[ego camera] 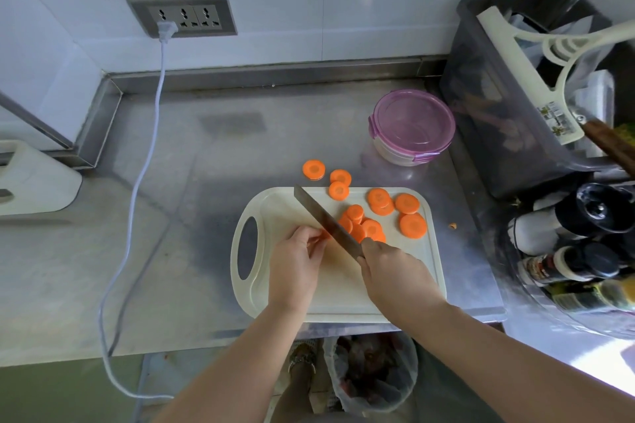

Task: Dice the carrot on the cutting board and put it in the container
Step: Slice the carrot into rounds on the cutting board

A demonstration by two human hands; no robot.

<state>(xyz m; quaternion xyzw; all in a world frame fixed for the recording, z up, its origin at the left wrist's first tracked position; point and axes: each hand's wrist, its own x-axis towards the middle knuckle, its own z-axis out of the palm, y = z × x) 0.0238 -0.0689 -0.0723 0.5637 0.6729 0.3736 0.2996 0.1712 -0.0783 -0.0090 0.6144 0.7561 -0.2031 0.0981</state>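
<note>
A white cutting board (271,206) lies on the steel counter. Several orange carrot rounds (412,225) are spread over its far right part, and two rounds (313,169) lie off the board on the counter behind it. My right hand (395,276) grips the handle of a knife (323,216), whose blade slants across the board. My left hand (295,264) pinches a small carrot end (324,234) against the blade's left side; most of that piece is hidden. A round container with a purple lid (412,125) stands closed behind the board.
A dark bin (498,106) with utensils and seasoning bottles (577,261) crowd the right side. A white cable (137,182) runs from the wall socket (182,14) down over the counter's front edge. A white appliance (31,178) sits at far left. A waste bin (372,371) stands below.
</note>
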